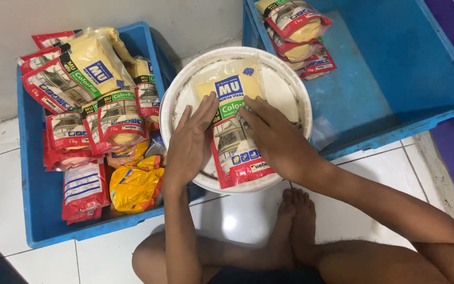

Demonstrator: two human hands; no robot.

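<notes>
At frame left a blue crate [38, 210] on the tiled floor [237, 221] holds a heap of powder packets [101, 105]; another blue crate [395, 63] fills the upper right. Between them, a white bucket lid [290, 89] carries a yellow-and-red packet [232, 121]. The left hand [190, 144] and right hand [274, 134] lie open and flat, pressing it.

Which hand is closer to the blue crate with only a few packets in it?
Right. The right hand rests on the packet on the white bucket, on the side by that blue crate. The left hand is on the packet's far side.
</notes>
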